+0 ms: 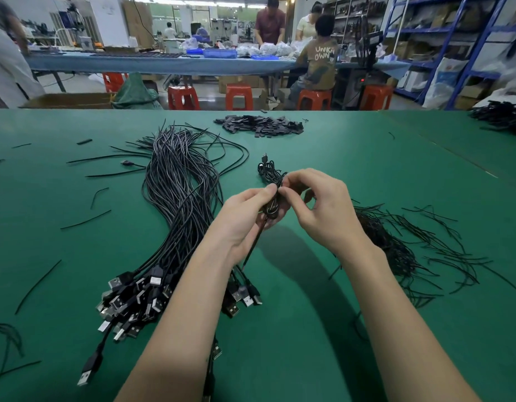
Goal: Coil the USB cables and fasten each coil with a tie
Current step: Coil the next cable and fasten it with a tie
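A small black coiled USB cable (269, 171) is held above the green table (323, 158) between both hands. My left hand (245, 219) grips the coil's lower part from the left. My right hand (314, 201) pinches the coil's middle with thumb and fingertips; a thin black tie there is hard to make out. One cable end (252, 248) hangs down under my left palm. A large bundle of loose black USB cables (178, 195) lies to the left, its plugs (129, 294) fanned toward me.
A heap of thin black ties (407, 248) lies to the right of my hands. Small black flat pieces (259, 126) are piled at the table's far side. Stray ties (86, 220) dot the left. Further black cables (500, 116) sit far right. People work at a table beyond.
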Demonstrator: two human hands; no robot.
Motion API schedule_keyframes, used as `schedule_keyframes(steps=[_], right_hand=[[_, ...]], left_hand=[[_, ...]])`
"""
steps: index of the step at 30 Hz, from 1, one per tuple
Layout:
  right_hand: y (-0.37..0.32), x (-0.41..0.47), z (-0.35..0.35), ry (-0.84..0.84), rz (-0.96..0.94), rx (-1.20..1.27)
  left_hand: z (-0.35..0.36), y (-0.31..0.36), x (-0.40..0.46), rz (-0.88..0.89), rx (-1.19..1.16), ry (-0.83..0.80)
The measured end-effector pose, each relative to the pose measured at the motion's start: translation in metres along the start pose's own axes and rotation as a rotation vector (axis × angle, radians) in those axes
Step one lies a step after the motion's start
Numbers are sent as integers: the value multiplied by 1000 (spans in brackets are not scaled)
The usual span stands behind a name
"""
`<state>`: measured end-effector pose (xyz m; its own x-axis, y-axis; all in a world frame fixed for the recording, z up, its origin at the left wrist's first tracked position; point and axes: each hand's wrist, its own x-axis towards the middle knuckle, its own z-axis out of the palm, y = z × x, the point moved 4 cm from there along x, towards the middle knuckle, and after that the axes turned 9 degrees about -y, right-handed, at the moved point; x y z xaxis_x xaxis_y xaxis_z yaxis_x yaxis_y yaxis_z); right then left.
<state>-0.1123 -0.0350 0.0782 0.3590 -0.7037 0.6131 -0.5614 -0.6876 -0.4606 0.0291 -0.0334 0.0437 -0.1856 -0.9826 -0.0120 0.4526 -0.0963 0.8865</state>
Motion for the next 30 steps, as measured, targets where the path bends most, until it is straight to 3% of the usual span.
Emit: schedule_keyframes(steps=[2, 4, 8, 9, 10, 12, 16, 19, 23, 25, 27, 29, 30], right_hand=[[3, 0, 5, 12, 75, 99], [10, -2, 14, 7, 250, 406], [9, -11, 40, -56, 784, 1721], [8, -14, 43, -64, 901, 1880], [8, -16, 44, -87, 970, 1904], [14, -14, 40, -164, 932, 1537], [12, -3, 11, -86, 324, 293], [6, -3, 8, -114, 35, 0], [4, -2, 7, -36, 12, 4], [5, -2, 13, 42, 120, 105], [16, -3, 23, 73, 478, 535], [14, -8, 40, -14, 895, 1277], [11, -11, 44, -22, 1013, 1543]], left_hand=[[-2, 0, 0, 56, -61, 3], [-5, 1, 1, 170, -36, 23], [-2, 5, -3, 444, 292, 21], [-3, 5, -4, 470, 337, 27], [-4, 4, -3, 469, 349, 37], [-10, 2, -2, 400, 284, 66], [-18, -4, 2, 218, 95, 103], [-21, -3, 3, 199, 44, 110], [-20, -2, 2, 202, 56, 88], [-19, -3, 2, 213, 68, 92], [-18, -2, 2, 235, 81, 97], [-18, -1, 1, 253, 103, 97], [-18, -1, 2, 255, 113, 93]])
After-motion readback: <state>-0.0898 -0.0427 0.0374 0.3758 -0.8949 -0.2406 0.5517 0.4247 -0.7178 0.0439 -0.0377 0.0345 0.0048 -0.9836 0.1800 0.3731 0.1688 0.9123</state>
